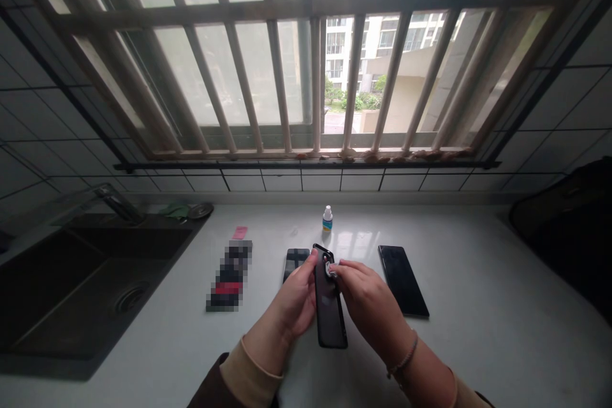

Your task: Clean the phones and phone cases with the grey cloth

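My left hand (299, 296) is closed around the left edge of a black phone case (329, 315), holding it tilted over the counter. The case has a dark back with a camera cut-out near its top. In my right hand (366, 284) a small crumpled white wipe (329, 269) is pinched and pressed at that cut-out. A phone (297, 257) lies behind my left hand, which partly hides it. To the right of my right hand lies a black phone (405, 284), screen up. Just beyond the case stands a small white dropper bottle (327, 222) with a blue and yellow label.
On the left a dark, blurred-out flat item (229, 277) lies by a pink slip of paper (240, 233). A sink (57, 354) with a tap (118, 203) fills the left side. A black bag-like shape (568, 229) stands far right. A barred window (315, 76) rises behind the counter.
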`<move>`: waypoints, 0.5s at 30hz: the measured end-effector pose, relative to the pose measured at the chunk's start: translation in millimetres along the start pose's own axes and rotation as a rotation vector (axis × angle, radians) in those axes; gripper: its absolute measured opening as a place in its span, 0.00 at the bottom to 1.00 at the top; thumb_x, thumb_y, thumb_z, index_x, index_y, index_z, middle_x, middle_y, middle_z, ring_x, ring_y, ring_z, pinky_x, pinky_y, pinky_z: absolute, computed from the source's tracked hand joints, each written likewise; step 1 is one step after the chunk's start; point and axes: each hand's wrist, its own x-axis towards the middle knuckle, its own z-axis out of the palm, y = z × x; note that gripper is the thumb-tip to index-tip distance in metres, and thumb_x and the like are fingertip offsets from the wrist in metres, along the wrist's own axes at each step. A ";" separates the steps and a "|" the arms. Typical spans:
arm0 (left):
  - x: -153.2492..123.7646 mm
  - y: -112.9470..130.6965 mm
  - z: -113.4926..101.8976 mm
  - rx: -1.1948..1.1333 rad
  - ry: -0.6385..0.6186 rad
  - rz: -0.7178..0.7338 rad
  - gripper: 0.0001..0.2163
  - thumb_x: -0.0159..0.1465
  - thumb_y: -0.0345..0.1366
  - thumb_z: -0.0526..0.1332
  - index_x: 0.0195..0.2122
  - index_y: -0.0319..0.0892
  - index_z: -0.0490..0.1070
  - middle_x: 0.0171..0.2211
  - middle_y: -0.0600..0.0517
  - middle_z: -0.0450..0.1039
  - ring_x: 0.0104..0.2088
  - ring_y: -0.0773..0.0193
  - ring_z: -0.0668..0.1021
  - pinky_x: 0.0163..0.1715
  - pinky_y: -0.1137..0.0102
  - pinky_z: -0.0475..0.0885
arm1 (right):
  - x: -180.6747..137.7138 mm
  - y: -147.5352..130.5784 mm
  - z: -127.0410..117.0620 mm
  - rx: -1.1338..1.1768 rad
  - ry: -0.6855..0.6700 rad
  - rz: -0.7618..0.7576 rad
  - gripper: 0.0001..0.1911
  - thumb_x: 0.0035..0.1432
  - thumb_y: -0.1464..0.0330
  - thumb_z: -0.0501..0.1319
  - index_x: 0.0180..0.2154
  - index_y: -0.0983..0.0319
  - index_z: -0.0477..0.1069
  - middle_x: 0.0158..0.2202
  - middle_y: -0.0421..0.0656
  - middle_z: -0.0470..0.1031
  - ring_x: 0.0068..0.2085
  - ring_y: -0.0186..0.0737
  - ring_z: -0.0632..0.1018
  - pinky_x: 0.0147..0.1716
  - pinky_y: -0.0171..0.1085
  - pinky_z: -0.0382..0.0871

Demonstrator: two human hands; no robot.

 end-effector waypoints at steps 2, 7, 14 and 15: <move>2.0 1.0 -0.6 0.001 0.034 0.039 0.16 0.74 0.45 0.63 0.45 0.34 0.79 0.39 0.41 0.84 0.35 0.58 0.85 0.39 0.68 0.80 | 0.4 -3.6 0.5 0.029 0.003 -0.005 0.13 0.73 0.75 0.57 0.52 0.61 0.77 0.47 0.49 0.85 0.54 0.52 0.84 0.54 0.52 0.81; 4.9 7.4 0.7 -0.009 0.114 0.065 0.24 0.73 0.52 0.61 0.44 0.31 0.79 0.40 0.36 0.83 0.36 0.54 0.85 0.41 0.63 0.82 | 2.7 -13.4 -1.2 0.120 -0.037 -0.048 0.11 0.74 0.76 0.56 0.45 0.59 0.76 0.42 0.46 0.84 0.47 0.48 0.84 0.49 0.47 0.80; 8.5 17.9 1.0 -0.056 0.289 0.197 0.22 0.74 0.50 0.61 0.45 0.32 0.80 0.39 0.39 0.84 0.39 0.57 0.86 0.49 0.64 0.81 | 1.0 -29.6 -6.8 0.274 -0.199 -0.001 0.10 0.73 0.74 0.57 0.40 0.59 0.76 0.35 0.44 0.81 0.38 0.44 0.80 0.41 0.42 0.75; 8.4 19.0 0.9 -0.062 0.288 0.188 0.22 0.74 0.50 0.61 0.44 0.33 0.80 0.38 0.39 0.84 0.39 0.57 0.86 0.49 0.64 0.81 | 1.3 -31.8 -8.3 0.325 -0.226 0.032 0.10 0.72 0.74 0.57 0.41 0.59 0.77 0.36 0.43 0.81 0.38 0.43 0.80 0.40 0.40 0.75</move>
